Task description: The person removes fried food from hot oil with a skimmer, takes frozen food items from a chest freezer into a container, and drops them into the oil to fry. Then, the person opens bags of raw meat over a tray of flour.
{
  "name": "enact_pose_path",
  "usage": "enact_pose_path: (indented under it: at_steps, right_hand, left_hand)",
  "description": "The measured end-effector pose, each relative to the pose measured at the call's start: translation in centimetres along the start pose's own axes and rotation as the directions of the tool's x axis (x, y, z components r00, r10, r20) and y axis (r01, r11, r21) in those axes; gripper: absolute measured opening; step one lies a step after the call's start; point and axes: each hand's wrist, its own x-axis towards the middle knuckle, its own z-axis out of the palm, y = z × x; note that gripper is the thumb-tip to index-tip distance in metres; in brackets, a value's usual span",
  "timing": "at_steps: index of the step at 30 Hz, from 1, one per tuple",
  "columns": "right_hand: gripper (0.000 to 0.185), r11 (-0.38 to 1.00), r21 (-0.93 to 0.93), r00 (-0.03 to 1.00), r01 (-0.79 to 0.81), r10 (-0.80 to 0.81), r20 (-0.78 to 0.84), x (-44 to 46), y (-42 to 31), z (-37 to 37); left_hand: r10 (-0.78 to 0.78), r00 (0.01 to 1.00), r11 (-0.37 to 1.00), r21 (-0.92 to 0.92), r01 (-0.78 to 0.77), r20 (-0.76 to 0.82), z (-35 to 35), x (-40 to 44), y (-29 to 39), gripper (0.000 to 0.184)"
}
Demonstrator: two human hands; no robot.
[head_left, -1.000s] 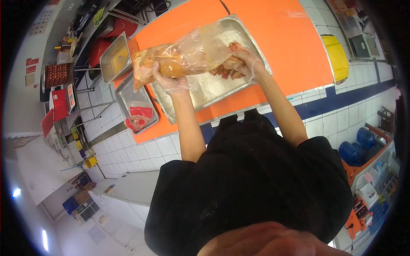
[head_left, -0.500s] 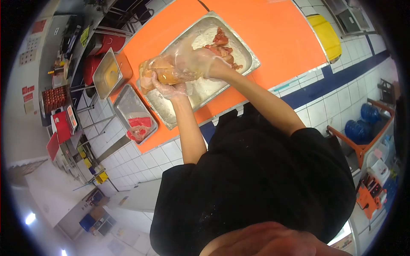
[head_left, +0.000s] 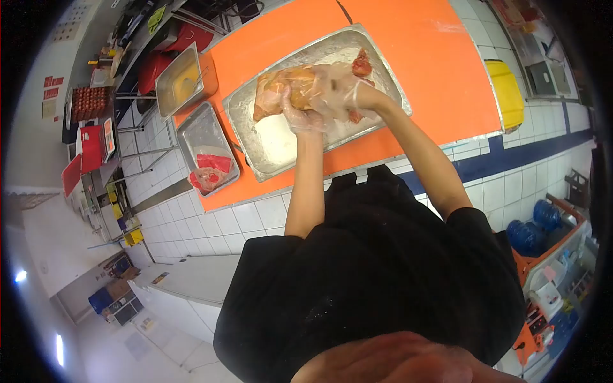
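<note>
My left hand [head_left: 300,113], in a clear plastic glove, grips the underside of a clear bag [head_left: 271,89] with orange-coloured meat inside. At the bag's right end is my gloved right hand [head_left: 355,96], its fingers hidden by plastic and blur. Both hands are over a large metal tray [head_left: 265,167] with white powder [head_left: 274,137] on its bottom. Pieces of reddish meat [head_left: 361,64] lie in the tray, beyond and beside my right hand.
The orange table [head_left: 434,83] carries a smaller grey tray [head_left: 185,137] with a red-and-clear package [head_left: 212,167], left of the large tray. A deep metal container [head_left: 167,83] holds something yellow. A yellow bin [head_left: 506,96] stands beyond the table's right edge.
The bag has moved right and now lies over the large tray, and its filled part looks shorter. Reddish meat has come out into the tray. My left hand has shifted right with the bag.
</note>
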Motion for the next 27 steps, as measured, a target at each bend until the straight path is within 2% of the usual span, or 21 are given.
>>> enact_pose_path:
  at_steps: [2,4,8,10,11,13,15,18,19,20,21,24,25,26,27]
  right_hand:
    - [0.064,0.972,-0.045,0.961,-0.231,0.235,0.143,-0.5,-1.7,-1.3]
    - [0.066,0.957,-0.12,0.948,-0.263,0.28,0.152,-0.2,-1.4,-1.3]
    - [0.061,0.969,-0.226,0.995,0.099,-0.094,0.034,2.6,8.7,-0.1]
    - [0.055,0.967,-0.244,0.996,0.077,-0.083,-0.015,2.4,10.2,-0.2]
    - [0.052,0.967,-0.249,0.998,-0.045,0.033,-0.053,1.7,10.4,-0.7]
    - [0.044,0.959,-0.205,0.976,-0.194,0.167,-0.143,0.8,9.6,-1.1]
    - [0.036,0.964,-0.113,0.947,-0.241,0.208,-0.244,-0.2,3.1,-1.2]
    - [0.022,0.988,0.071,0.9,-0.136,0.153,-0.407,-0.8,2.3,0.4]
    - [0.02,0.945,0.324,0.89,-0.053,0.192,-0.413,-1.0,2.0,0.6]
    - [0.019,0.834,0.55,0.884,0.039,0.227,-0.408,-1.0,1.7,0.7]
    - [0.018,0.664,0.736,0.882,0.129,0.262,-0.391,-1.0,1.6,0.6]
    - [0.023,0.812,0.494,0.761,0.311,0.099,-0.641,-0.7,6.5,-0.7]
    - [0.023,0.928,0.349,0.776,0.127,0.126,-0.618,-1.1,7.1,-1.7]
    - [0.024,0.982,0.178,0.786,-0.063,0.159,-0.598,-1.5,7.4,-2.8]
    - [0.025,0.968,-0.003,0.785,-0.253,0.203,-0.585,-1.9,7.9,-3.1]
  left_hand:
    - [0.054,0.998,0.998,0.028,-0.054,-0.021,0.9,-0.5,0.2,0.05]
    - [0.088,0.995,0.993,0.083,-0.083,-0.054,0.6,-0.1,0.3,0.049]
    - [0.101,0.993,0.989,0.112,-0.093,-0.066,1.8,-0.4,0.5,0.047]
    - [0.1,0.995,0.994,0.053,-0.099,-0.024,1.9,0.1,0.9,0.047]
    - [0.099,0.995,0.995,0.022,-0.099,-0.003,1.9,0.3,1.1,0.048]
    - [0.117,0.993,0.993,0.011,-0.117,-0.025,2.3,0.5,1.7,0.048]
    - [0.129,0.991,0.992,0.016,-0.129,-0.027,2.6,0.8,1.9,0.048]
    - [0.128,0.992,0.989,0.074,-0.127,-0.02,2.7,1.0,1.9,0.048]
    - [0.134,0.99,0.987,0.096,-0.131,-0.032,2.7,0.8,1.9,0.048]
    - [0.143,0.989,0.984,0.116,-0.137,-0.041,2.8,0.8,1.9,0.048]
    - [0.142,0.989,0.984,0.11,-0.138,-0.031,2.6,1.0,2.0,0.048]
    - [0.148,0.989,0.983,0.116,-0.145,-0.021,1.8,1.4,2.2,0.048]
    - [0.168,0.985,0.978,0.129,-0.163,-0.027,2.6,1.0,2.8,0.048]
    - [0.191,0.981,0.973,0.142,-0.185,-0.033,2.9,1.0,3.4,0.048]
    - [0.204,0.979,0.969,0.148,-0.199,-0.018,2.6,1.2,4.0,0.047]
